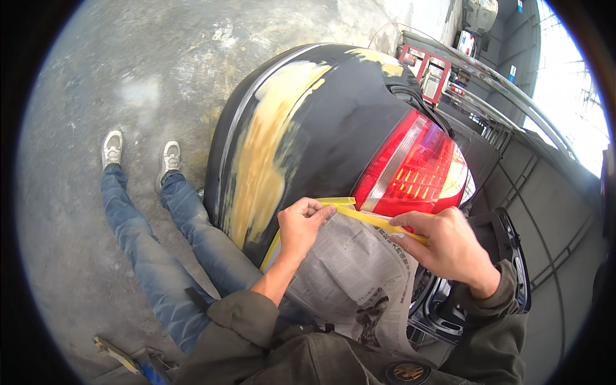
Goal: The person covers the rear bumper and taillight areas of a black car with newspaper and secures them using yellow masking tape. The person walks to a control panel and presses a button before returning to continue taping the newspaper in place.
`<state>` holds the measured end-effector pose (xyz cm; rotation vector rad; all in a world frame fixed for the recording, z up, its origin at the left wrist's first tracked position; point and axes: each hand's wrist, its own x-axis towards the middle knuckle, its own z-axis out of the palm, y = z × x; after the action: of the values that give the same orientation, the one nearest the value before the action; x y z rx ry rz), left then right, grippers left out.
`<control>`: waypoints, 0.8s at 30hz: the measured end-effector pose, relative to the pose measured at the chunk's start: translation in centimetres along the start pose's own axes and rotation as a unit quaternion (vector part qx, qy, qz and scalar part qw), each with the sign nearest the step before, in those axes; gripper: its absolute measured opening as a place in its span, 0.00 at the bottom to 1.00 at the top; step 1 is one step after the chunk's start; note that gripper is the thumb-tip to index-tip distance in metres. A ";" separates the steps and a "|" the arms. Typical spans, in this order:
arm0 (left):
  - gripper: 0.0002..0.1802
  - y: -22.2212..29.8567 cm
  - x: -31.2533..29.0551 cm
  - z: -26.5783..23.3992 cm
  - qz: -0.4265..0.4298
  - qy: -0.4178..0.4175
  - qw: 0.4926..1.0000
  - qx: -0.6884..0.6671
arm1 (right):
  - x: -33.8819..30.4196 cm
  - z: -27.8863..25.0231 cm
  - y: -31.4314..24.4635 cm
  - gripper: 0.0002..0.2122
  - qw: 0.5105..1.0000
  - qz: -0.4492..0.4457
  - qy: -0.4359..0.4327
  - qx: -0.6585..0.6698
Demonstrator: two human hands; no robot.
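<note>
A strip of yellow masking tape (367, 217) stretches between my two hands along the top edge of a newspaper sheet (346, 260). The thumb and fingers of my left hand (300, 226) pinch its left part beside the dark car bumper. At the other end, my right hand (449, 242) pinches the strip between thumb and index finger, just below the red tail light (410, 170). Another short piece of yellow tape sits above my left fingers. More tape runs down the sheet's left edge. Yellowish filler (256, 167) streaks the matte dark bumper (340, 102).
Concrete floor (128, 58) spreads to the left, under my legs and light shoes (111, 149). A red-framed cart or rack (425, 72) stands beyond the car. A dark car part (497, 240) lies at the right. A blue object (151, 372) is at lower left.
</note>
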<state>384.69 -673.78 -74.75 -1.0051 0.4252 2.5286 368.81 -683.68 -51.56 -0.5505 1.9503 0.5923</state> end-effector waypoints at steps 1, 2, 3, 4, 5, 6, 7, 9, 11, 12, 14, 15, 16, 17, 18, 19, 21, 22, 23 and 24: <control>0.09 0.0 0.2 0.2 0.007 -0.003 1.000 0.005 | -0.2 -0.4 -0.1 0.08 0.996 0.005 -0.001 -0.091; 0.09 0.1 0.2 0.5 0.007 -0.006 1.000 -0.003 | -0.3 -0.7 -0.1 0.08 0.989 0.019 -0.015 -0.143; 0.09 0.2 0.1 0.9 0.008 -0.009 1.000 -0.011 | -0.3 -0.9 0.1 0.08 0.980 0.032 -0.030 -0.194; 0.10 0.3 0.1 1.3 0.008 -0.011 1.000 -0.019 | -0.4 -1.0 0.2 0.08 0.968 0.045 -0.044 -0.245; 0.10 1.1 0.0 1.7 -0.006 -0.023 1.000 -0.014 | -0.4 -0.6 0.3 0.06 0.961 0.009 -0.014 -0.277; 0.10 2.2 -0.1 2.3 -0.020 -0.035 0.999 -0.005 | -0.5 -0.4 0.7 0.06 0.958 0.009 -0.018 -0.285; 0.10 3.0 -0.1 2.8 -0.034 -0.046 0.998 0.005 | -0.4 -0.3 1.1 0.06 0.956 0.009 -0.021 -0.293; 0.11 3.5 -0.3 4.0 -0.023 -0.064 0.998 0.009 | -0.7 -0.1 1.5 0.06 0.950 0.007 -0.024 -0.310; 0.11 4.3 -0.6 4.8 -0.019 -0.073 0.997 0.015 | -1.1 0.4 1.7 0.06 0.945 -0.002 -0.016 -0.326; 0.12 4.3 -0.7 4.9 -0.012 -0.073 0.997 0.012 | -1.1 0.7 1.9 0.06 0.943 0.001 -0.015 -0.333; 0.12 4.2 -0.7 4.2 0.002 -0.063 0.998 0.010 | -0.8 1.7 1.7 0.06 0.940 -0.001 -0.009 -0.342; 0.13 3.9 -0.6 3.8 0.001 -0.075 0.997 -0.004 | -0.8 2.0 1.5 0.07 0.943 0.000 -0.003 -0.333; 0.13 3.4 -0.5 4.1 0.000 -0.084 0.996 -0.018 | -1.1 1.9 1.3 0.07 0.947 -0.002 0.002 -0.322; 0.14 3.1 -0.9 3.8 -0.007 -0.086 0.996 -0.026 | -1.6 2.0 0.5 0.08 0.953 -0.009 0.004 -0.304; 0.15 2.4 -1.6 3.6 0.029 -0.084 0.996 0.001 | -2.3 2.6 0.0 0.07 0.965 -0.035 0.036 -0.256; 0.15 2.0 -2.1 4.0 0.078 -0.087 0.993 0.011 | -3.3 3.0 -0.7 0.07 0.973 -0.043 0.062 -0.218; 0.15 2.7 -2.9 3.9 0.117 -0.054 0.992 0.020 | -4.3 3.6 -1.5 0.06 0.974 -0.051 0.129 -0.182; 0.13 4.0 -3.7 3.8 0.075 -0.072 0.994 -0.016 | -4.7 3.4 -1.7 0.06 0.974 -0.077 0.162 -0.135; 0.13 4.7 -4.1 3.9 0.043 -0.083 0.995 -0.028 | -5.8 2.7 -2.4 0.05 0.974 -0.070 0.188 -0.106; 0.13 5.0 -4.4 3.7 0.035 -0.086 0.995 -0.034 | -6.8 2.2 -2.8 0.04 0.972 -0.059 0.215 -0.077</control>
<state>383.24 -677.69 -68.37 -0.7995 0.3312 2.6816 374.81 -683.71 -46.81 -0.9507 2.2662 0.5852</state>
